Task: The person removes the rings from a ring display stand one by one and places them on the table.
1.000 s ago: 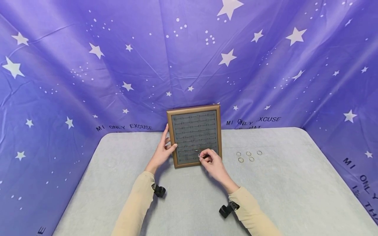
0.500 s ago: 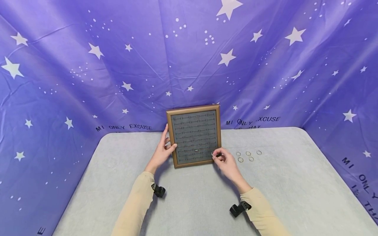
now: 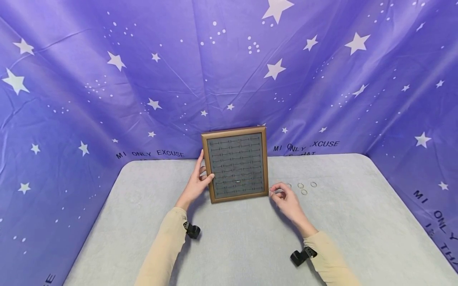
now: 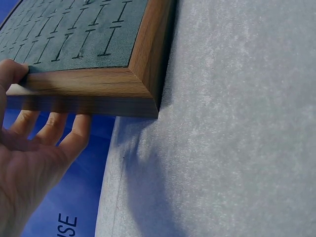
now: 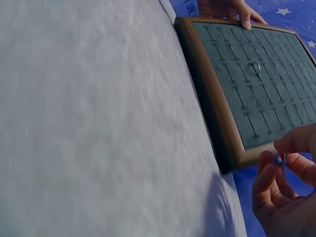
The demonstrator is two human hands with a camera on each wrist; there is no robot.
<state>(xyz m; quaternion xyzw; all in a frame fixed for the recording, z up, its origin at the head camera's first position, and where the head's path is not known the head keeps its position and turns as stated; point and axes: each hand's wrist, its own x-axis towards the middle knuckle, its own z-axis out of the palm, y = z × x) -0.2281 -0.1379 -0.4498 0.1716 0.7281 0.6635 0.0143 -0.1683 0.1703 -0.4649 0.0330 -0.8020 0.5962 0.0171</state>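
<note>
The right hand (image 3: pixel 286 198) has slid off the brown wooden ring board (image 3: pixel 235 165) toward the loose gold rings (image 3: pixel 304 189), pinching one small silver ring (image 5: pixel 282 158) in its fingertips. Another ring sits in a slot. The left hand (image 3: pixel 198 183) keeps gripping the board's left edge. The grey worktop (image 3: pixel 229 246) has open room in front.
</note>
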